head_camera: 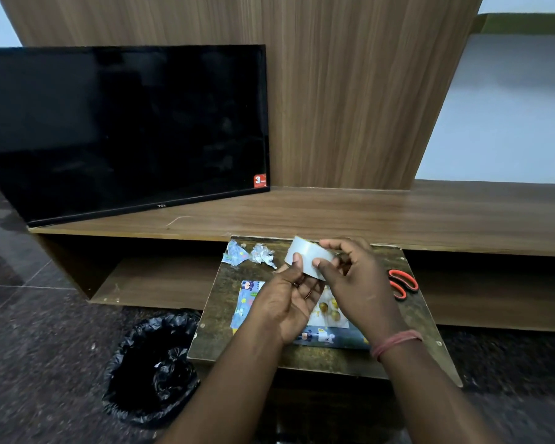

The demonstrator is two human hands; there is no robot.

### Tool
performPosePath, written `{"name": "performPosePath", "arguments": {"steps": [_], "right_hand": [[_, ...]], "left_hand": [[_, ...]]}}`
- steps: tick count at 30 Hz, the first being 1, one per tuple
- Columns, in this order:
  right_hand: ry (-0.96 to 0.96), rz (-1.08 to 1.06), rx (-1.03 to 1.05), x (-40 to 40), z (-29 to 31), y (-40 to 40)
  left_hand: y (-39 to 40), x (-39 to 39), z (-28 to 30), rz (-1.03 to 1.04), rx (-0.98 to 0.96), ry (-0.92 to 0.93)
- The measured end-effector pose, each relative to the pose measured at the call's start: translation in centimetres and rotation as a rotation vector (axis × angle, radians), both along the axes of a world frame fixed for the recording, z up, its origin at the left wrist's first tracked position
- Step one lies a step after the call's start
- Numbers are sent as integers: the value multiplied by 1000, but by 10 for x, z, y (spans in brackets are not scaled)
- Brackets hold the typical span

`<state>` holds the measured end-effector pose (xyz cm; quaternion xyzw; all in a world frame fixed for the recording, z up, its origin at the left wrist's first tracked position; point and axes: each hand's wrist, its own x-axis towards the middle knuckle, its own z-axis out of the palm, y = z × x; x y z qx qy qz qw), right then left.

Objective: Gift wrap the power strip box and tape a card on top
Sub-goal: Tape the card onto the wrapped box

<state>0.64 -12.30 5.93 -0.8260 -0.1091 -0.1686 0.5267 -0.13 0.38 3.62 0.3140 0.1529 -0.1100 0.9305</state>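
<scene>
1. My right hand (pixel 346 270) has the tape roll (pixel 306 256) gripped, fingers curled over its rim and thumb on its face. My left hand (pixel 289 293) pinches at the roll's lower edge with thumb and forefinger — I judge it is after the loose end.
2. Both hands hold the roll above the wrapped box (pixel 253 302), which lies flat on the small table (pixel 225 328). The card (pixel 329 312) sits on top of it, not yet taped as far as I can tell.
3. Risk: the clear end may stick back to the roll or fold on itself, since it is hard to see.
4. Risk: the card lies loose — brushing it with a wrist could shift it crooked.
5. The scissors (pixel 402 283) lie at the right, just beside my right hand; a torn strip may come off ragged.
</scene>
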Motion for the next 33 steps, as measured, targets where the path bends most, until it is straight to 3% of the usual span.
{"name": "performPosePath", "arguments": {"steps": [3, 7, 15, 19, 25, 33], "right_hand": [[-38, -67, 0, 4, -2, 4], [104, -44, 152, 12, -4, 5], [316, 112, 234, 15, 8, -7], [299, 94, 329, 14, 12, -10], [308, 59, 234, 15, 11, -11], [304, 66, 267, 15, 7, -7]], "left_hand": [[-4, 2, -1, 4, 32, -8], [-4, 5, -2, 32, 73, -29], [2, 7, 0, 33, 230, -77], [3, 8, -1, 42, 299, -91], [1, 7, -3, 68, 359, -114], [-3, 3, 1, 106, 259, -86]]}}
